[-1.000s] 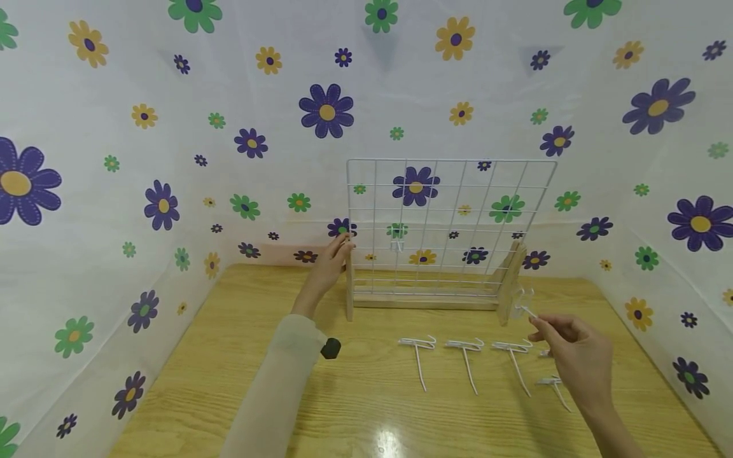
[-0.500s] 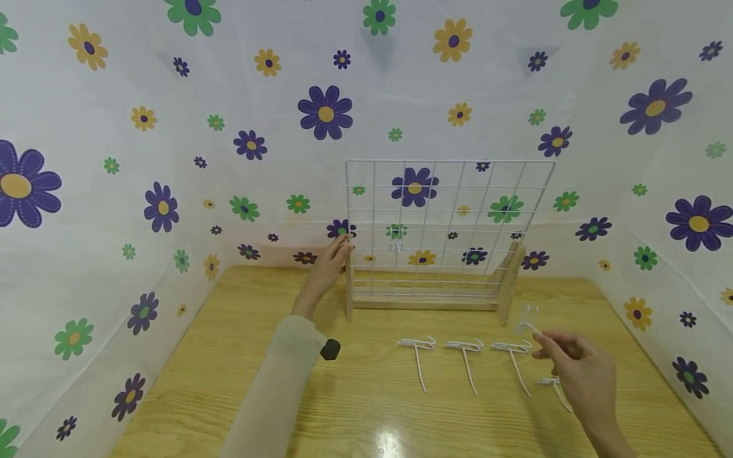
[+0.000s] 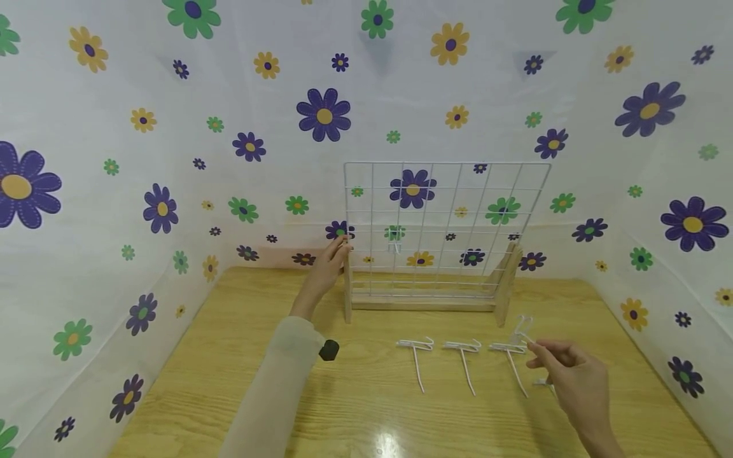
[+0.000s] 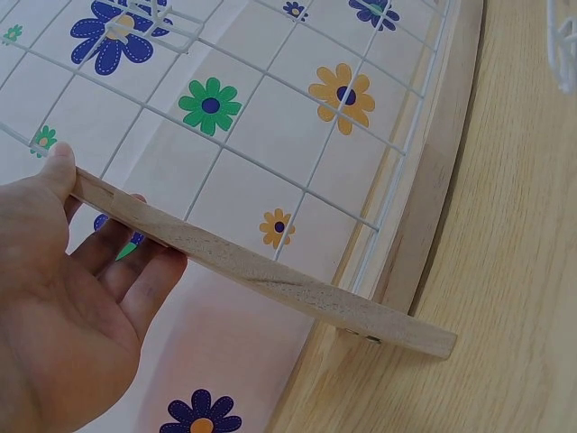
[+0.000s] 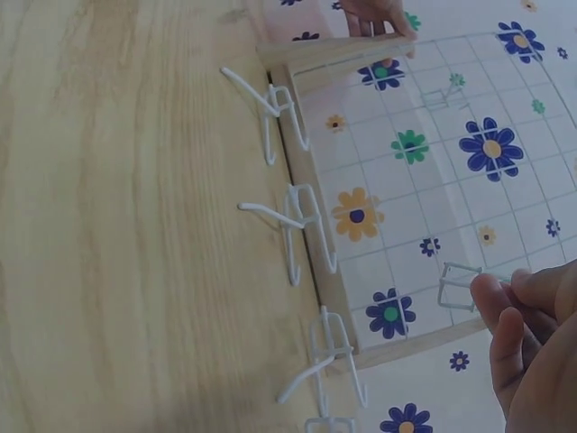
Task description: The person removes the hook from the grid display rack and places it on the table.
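Observation:
My left hand (image 3: 326,267) grips the left wooden upright (image 4: 261,271) of a stand, thumb on one side and fingers behind. The stand bears a white wire grid panel (image 3: 446,163). My right hand (image 3: 581,381) pinches a white wire display hook (image 5: 458,284) by its prong between thumb and index finger, with its bracket end pointing away, in front of the stand's right upright (image 3: 504,286). Another such hook (image 3: 395,245) hangs on the grid, left of its middle. Several more lie on the table in a row, among them a left hook (image 3: 415,344) and a middle hook (image 3: 462,346).
One hook (image 3: 543,382) on the table is mostly hidden behind my right hand. Flower-print sheeting (image 3: 252,210) closes off the back and both sides of the wooden table (image 3: 343,407). A black knob-like piece (image 3: 329,350) sits at my left cuff.
My right hand has lowered with the hook, from beside the right upright to close over the row on the table. My left hand keeps its grip on the left upright.

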The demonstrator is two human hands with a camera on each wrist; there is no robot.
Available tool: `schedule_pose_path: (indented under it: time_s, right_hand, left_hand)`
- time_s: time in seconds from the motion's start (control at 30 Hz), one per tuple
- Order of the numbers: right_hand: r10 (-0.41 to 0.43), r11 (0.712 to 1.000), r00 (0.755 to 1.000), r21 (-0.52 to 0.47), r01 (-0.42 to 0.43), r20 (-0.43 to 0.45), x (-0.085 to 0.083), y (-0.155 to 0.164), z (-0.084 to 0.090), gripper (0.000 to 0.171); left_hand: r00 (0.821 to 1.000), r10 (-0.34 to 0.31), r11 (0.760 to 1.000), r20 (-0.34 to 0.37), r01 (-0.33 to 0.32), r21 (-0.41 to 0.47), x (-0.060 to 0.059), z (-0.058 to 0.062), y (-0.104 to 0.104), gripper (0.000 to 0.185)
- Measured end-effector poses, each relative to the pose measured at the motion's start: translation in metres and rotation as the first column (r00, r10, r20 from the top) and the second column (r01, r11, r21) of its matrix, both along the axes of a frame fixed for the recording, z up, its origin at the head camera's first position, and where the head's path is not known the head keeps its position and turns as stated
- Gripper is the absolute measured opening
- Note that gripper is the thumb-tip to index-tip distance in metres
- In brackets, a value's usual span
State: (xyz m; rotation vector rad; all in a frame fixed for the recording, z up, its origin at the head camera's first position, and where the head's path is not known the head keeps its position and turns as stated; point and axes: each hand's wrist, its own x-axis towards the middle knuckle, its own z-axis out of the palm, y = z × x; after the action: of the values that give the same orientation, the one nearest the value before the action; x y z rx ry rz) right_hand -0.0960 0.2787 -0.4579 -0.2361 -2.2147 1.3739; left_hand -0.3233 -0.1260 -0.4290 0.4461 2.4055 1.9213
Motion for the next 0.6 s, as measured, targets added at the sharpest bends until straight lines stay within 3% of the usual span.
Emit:
schedule_pose_path:
  time_s: [0.33,0.6]
  right_hand:
    - [0.041,0.998,0.988,-0.044,-0.035,0.151,0.005,0.003,-0.015,0.029]
    - [0.064,0.991,0.974,-0.126,-0.037,0.218,0.009,0.002,-0.024,0.032]
  left_hand:
    - [1.0,-0.021,0.999,0.004,0.02,0.028,-0.002,-0.001,0.0,0.054]
    - [1.0,-0.029,0.998,0.011,0.029,0.051,-0.003,-0.001,0.0,0.054]
